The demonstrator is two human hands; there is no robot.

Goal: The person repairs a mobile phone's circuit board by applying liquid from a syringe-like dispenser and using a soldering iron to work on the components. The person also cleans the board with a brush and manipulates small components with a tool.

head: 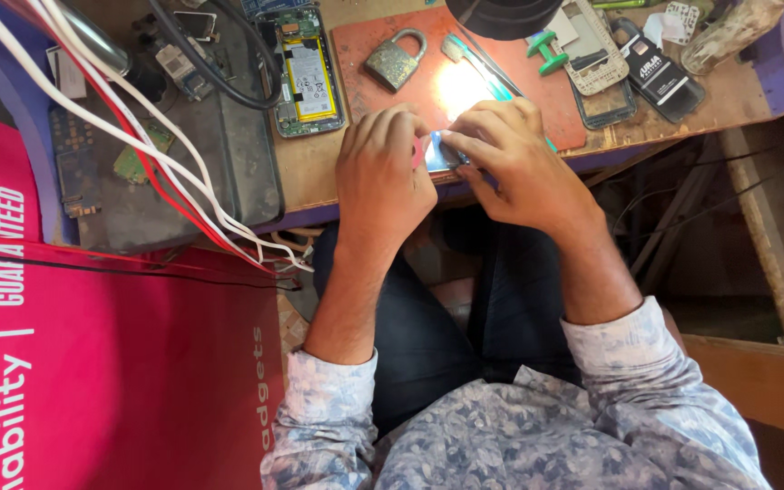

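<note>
Phone point(444, 152): small, bluish, glossy, held between both hands at the near bench point(319, 177) edge, over the lap. Mostly hidden by fingers, can't tell which face is up

Left hand point(383, 177): fingers curled down, closed on the phone's left end; a red bit point(418, 151) shows at the fingertips, can't tell what it is

Right hand point(505, 159): fingers bent, tips pinching the phone's top right edge, thumb underneath out of sight

Just behind hands: orange mat point(392, 41) with a bright lamp glare spot. On mat: brass padlock point(395, 60) lying flat, teal-handled tool point(478, 65) running diagonal toward the right hand

Left of mat: opened phone point(306, 73), back off, yellow battery showing

Further left: grey metal box point(229, 163) with white and red wires point(138, 145) draped across it, small green boards point(138, 159) beside the wires

Far right of bench: green clamp point(546, 50), white phone frame point(592, 54), dark phone parts point(664, 77)

Black lamp shade point(505, 16) at top edge, above the mat

Lower left: red banner point(93, 363)
</note>
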